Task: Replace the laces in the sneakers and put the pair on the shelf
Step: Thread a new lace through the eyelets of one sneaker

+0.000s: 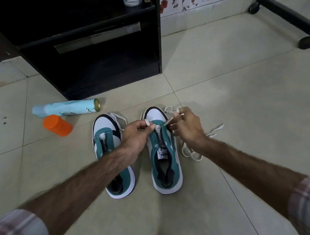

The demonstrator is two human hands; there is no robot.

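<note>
Lacing right sneaker (164, 153) just starting: both hands pinching white lace (148, 122) ends at bottom eyelets; left sneaker (107, 139) unlaced, shelf (109, 69) waiting.

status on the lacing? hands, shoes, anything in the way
Left hand pinching white lace at right sneaker front eyelets; right hand pinching other end. Left sneaker unlaced. Spray can, orange jar aside, not blocking.

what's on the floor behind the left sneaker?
Behind the left sneaker a white lace loops off its toe. Farther back lie an orange container, a pale blue can and the black cabinet. The left hand covers its right edge.
</note>
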